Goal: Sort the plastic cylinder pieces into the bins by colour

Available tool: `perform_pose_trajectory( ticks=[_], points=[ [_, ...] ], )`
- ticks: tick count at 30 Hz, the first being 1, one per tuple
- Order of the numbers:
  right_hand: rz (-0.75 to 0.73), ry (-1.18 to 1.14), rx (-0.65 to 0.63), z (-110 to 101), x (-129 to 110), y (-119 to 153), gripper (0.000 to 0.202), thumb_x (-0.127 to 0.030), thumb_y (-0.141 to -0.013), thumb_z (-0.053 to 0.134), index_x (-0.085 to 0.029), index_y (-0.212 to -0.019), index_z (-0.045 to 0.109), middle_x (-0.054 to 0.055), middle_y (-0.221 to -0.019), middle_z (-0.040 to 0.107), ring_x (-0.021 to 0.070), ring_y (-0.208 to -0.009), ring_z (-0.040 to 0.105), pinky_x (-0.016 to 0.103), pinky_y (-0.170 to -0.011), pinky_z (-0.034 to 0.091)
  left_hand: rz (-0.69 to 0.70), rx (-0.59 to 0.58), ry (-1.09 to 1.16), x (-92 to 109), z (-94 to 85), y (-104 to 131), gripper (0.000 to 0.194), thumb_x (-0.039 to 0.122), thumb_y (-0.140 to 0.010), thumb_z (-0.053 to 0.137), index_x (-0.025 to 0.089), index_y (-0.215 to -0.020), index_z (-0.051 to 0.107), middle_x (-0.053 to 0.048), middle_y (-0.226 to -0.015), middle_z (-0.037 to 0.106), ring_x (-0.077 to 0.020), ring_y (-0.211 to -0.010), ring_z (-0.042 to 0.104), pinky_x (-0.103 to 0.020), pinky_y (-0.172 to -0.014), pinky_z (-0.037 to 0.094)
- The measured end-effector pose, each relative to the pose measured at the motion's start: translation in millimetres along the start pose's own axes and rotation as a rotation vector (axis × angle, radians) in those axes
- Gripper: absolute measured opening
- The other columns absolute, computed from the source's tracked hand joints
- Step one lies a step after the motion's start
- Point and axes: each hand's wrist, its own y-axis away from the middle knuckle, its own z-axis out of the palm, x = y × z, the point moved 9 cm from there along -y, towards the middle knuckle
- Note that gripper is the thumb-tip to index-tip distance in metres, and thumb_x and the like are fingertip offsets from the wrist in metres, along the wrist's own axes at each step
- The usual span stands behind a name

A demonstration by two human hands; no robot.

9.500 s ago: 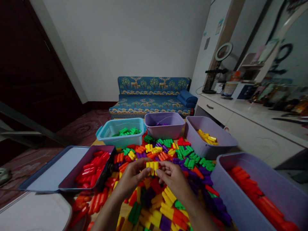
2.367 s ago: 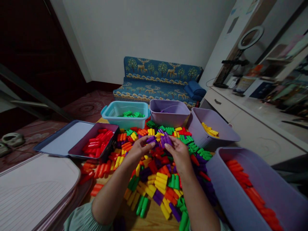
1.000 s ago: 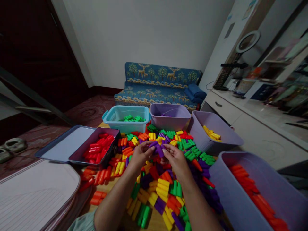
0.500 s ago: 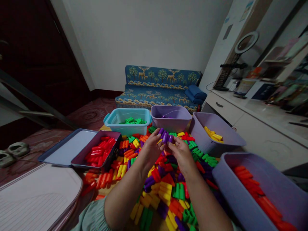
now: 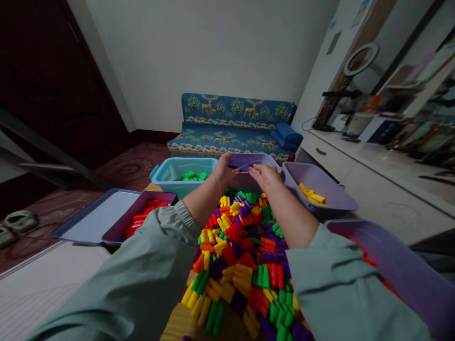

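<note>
My left hand [image 5: 224, 172] and my right hand [image 5: 266, 177] reach forward over the near rim of the purple bin [image 5: 240, 182] at the back. Fingers on both hands are stretched out and apart, and nothing shows in either palm. Between them, purple plastic pieces [image 5: 246, 167] lie inside that bin. Below my forearms spreads a heap of mixed plastic building pieces [image 5: 234, 232] in red, yellow, green, orange and purple.
Left of the hands stands a light-blue bin [image 5: 164, 176] with green pieces, and a dark lidded box [image 5: 113, 233] with red ones. To the right are a purple bin [image 5: 334, 182] with yellow pieces and a larger bin [image 5: 398, 265] with orange-red ones. A patterned sofa [image 5: 220, 128] stands behind.
Both hands have moved forward from above the heap to the back purple bin. The purple pieces they held are out of their fingers, and the hands have opened.
</note>
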Motion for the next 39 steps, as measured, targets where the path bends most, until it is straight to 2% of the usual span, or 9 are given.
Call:
perform_pose_trajectory(
  ticks=[3,7,14,19,22,25,30,34,39],
  points=[
    [0.010,0.035,-0.012,-4.4,4.3,11.3,0.019,-0.002,-0.068,0.059,-0.018,-0.069,0.049,-0.005,-0.059,0.057,0.0108,-0.062,0.062,0.025,-0.066,0.054,0.034,-0.024,-0.059,-1.9,-7.9,4.6,0.047,0.033,-0.079,0.056,0.019,-0.123,0.046,-0.013,-0.117,0.054,-0.0206,-0.094,0.060,-0.027,-0.068,0.049],
    [-0.014,0.212,-0.107,-11.8,16.7,41.5,0.020,-0.012,-0.067,0.066,-0.017,-0.086,0.062,0.000,-0.076,0.066,0.0138,-0.071,0.064,0.027,-0.066,0.052,0.108,-0.081,-0.197,-10.3,-27.8,28.0,0.047,0.028,-0.073,0.063,0.020,-0.118,0.053,-0.009,-0.111,0.060,-0.0182,-0.089,0.061,-0.028,-0.075,0.048],
    [-0.190,0.700,-0.389,-38.4,37.4,100.6,0.026,-0.025,-0.068,0.066,-0.017,-0.093,0.069,0.007,-0.092,0.072,0.0184,-0.081,0.067,0.032,-0.075,0.052,0.258,-0.191,-0.619,-31.0,-87.4,80.0,0.043,0.036,-0.061,0.076,0.016,-0.099,0.067,-0.011,-0.106,0.068,-0.0221,-0.092,0.063,-0.033,-0.079,0.048],
    [-0.258,1.218,-0.425,-78.2,36.3,130.1,0.036,-0.021,-0.064,0.070,-0.024,-0.100,0.070,0.005,-0.098,0.072,0.0222,-0.085,0.067,0.032,-0.073,0.049,0.421,-0.177,-0.919,-37.4,-121.9,104.2,0.035,0.034,-0.068,0.070,0.015,-0.098,0.070,-0.011,-0.100,0.071,-0.0221,-0.087,0.065,-0.034,-0.079,0.050],
    [-0.280,1.570,-0.377,-99.6,31.3,140.8,0.039,-0.019,-0.059,0.074,-0.028,-0.096,0.072,0.005,-0.096,0.072,0.0259,-0.090,0.066,0.033,-0.075,0.046,0.477,-0.173,-1.078,-41.7,-128.4,113.9,0.032,0.031,-0.071,0.066,0.017,-0.100,0.070,-0.009,-0.098,0.072,-0.0213,-0.083,0.066,-0.032,-0.075,0.051],
    [-0.242,1.737,-0.350,-110.1,35.7,146.1,0.047,-0.020,-0.056,0.076,-0.030,-0.102,0.071,0.005,-0.098,0.072,0.0284,-0.094,0.065,0.034,-0.075,0.044,0.541,-0.115,-1.186,-40.4,-129.4,120.3,0.029,0.028,-0.072,0.065,0.019,-0.099,0.071,-0.007,-0.092,0.072,-0.0196,-0.076,0.065,-0.030,-0.070,0.050],
    [-0.230,1.721,-0.424,-91.8,63.0,149.9,0.056,-0.022,-0.063,0.071,-0.028,-0.118,0.064,0.007,-0.106,0.070,0.0272,-0.097,0.064,0.034,-0.077,0.044,0.588,-0.096,-1.245,-42.2,-123.6,123.7,0.027,0.025,-0.072,0.065,0.020,-0.097,0.072,-0.006,-0.089,0.071,-0.0201,-0.077,0.065,-0.029,-0.068,0.049],
    [-0.289,1.627,-0.426,-64.3,74.0,147.2,0.034,-0.021,-0.068,0.066,-0.024,-0.101,0.068,0.007,-0.101,0.068,0.0245,-0.094,0.063,0.032,-0.077,0.044,0.574,-0.116,-1.246,-46.0,-122.0,123.3,0.026,0.025,-0.072,0.064,0.019,-0.097,0.071,-0.007,-0.089,0.071,-0.0204,-0.079,0.065,-0.029,-0.068,0.049],
    [-0.372,1.317,-0.325,-38.4,65.2,138.6,0.020,-0.022,-0.069,0.064,-0.021,-0.089,0.063,0.005,-0.096,0.065,0.0182,-0.082,0.062,0.027,-0.072,0.046,0.594,-0.109,-1.209,-44.9,-125.6,122.8,0.025,0.025,-0.072,0.063,0.020,-0.095,0.071,-0.006,-0.088,0.071,-0.0199,-0.078,0.064,-0.029,-0.069,0.049]
  ],
)
